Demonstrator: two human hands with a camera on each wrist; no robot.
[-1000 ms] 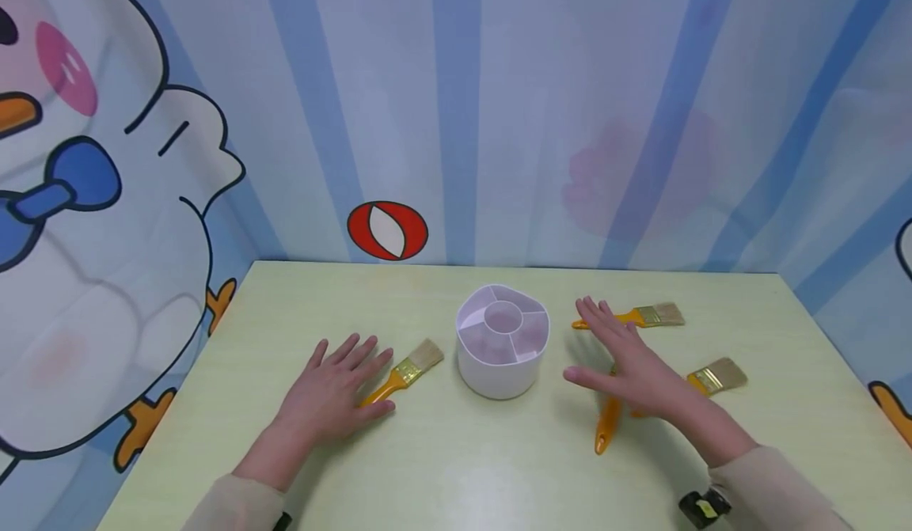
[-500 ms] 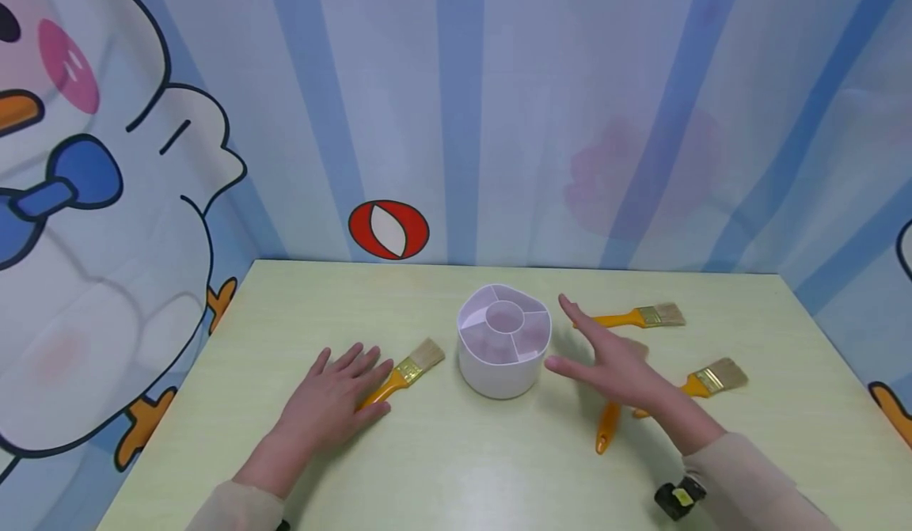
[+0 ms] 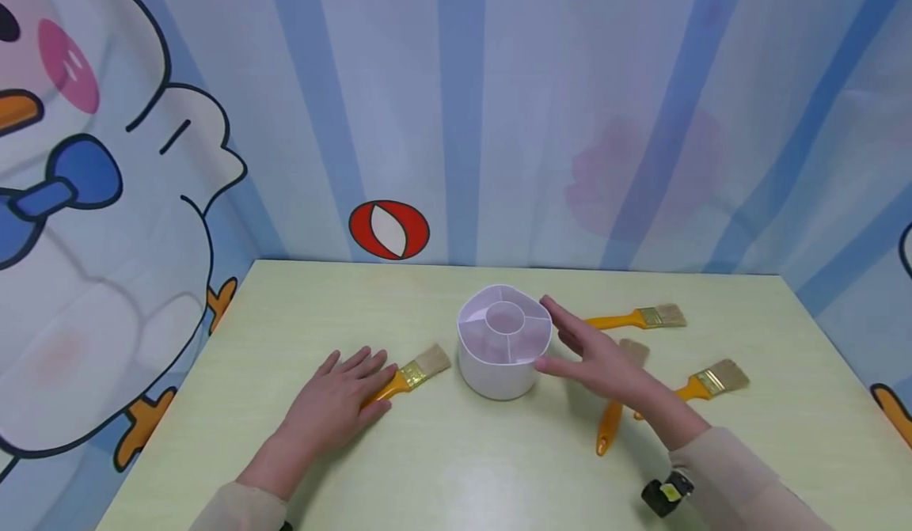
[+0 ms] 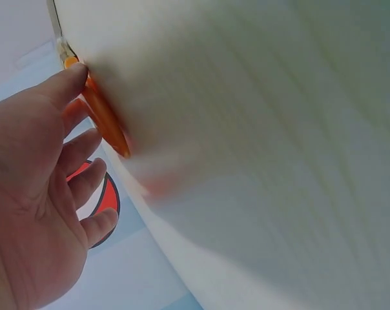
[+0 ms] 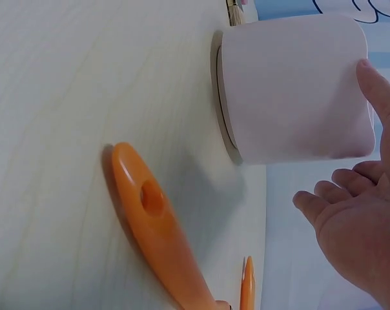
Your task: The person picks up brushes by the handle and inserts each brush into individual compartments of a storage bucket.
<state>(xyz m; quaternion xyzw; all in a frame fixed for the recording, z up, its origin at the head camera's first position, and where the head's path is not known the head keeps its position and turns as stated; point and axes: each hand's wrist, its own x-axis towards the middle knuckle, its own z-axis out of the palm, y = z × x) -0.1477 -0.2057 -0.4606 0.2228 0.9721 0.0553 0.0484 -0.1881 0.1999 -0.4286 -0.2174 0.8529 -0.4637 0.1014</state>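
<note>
Flat paintbrushes with orange handles lie around a pale round holder (image 3: 502, 373) with divided compartments. My left hand (image 3: 331, 404) is over the handle of the left paintbrush (image 3: 420, 369); thumb and index finger pinch the handle from its two sides. The left wrist view shows the thumb tip against this orange handle (image 4: 104, 116). On the other side, my right hand (image 3: 598, 361) spreads its thumb and fingers at the holder's right rim. In the right wrist view, the thumb tip overlaps the holder (image 5: 292, 90) near its top, and the other fingers are slightly bent, holding nothing.
Right of the holder lie a back paintbrush (image 3: 641, 317), a paintbrush (image 3: 609, 428) partly under the right forearm, and a further paintbrush (image 3: 720, 377). A patterned curtain (image 3: 527, 119) stands behind the light table (image 3: 463, 476).
My right hand has moved left, from over the paintbrushes to the holder's rim. The left index finger has closed toward the thumb, and the left paintbrush has shifted slightly to the right.
</note>
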